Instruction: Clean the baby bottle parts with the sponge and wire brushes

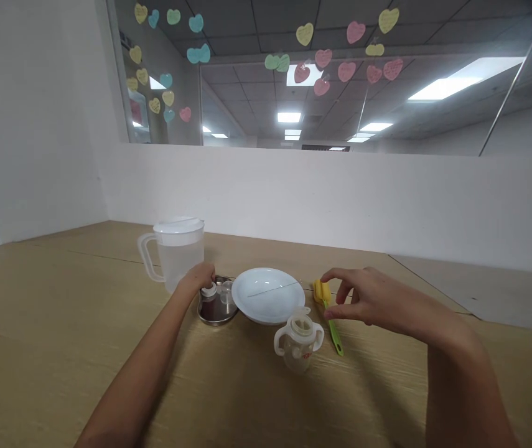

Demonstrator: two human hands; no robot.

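Observation:
At the small metal tray (216,316), my left hand (199,275) has its fingers curled beside a small white-topped item (208,290); what its fingertips hold, if anything, is hidden. A small clear cup (227,292) is also in the tray. My right hand (359,295) hovers with thumb and fingers apart, just right of a brush with a yellow sponge head (322,291) and green handle (335,339). Between the hands are a white bowl (268,296) and, nearer me, a clear two-handled bottle (299,343) with its top uncovered.
A lidded translucent pitcher (179,252) stands behind my left hand, its handle to the left. The brown table (266,410) meets a white wall (294,199) at the back. Above is a glass pane with heart-shaped notes (304,34).

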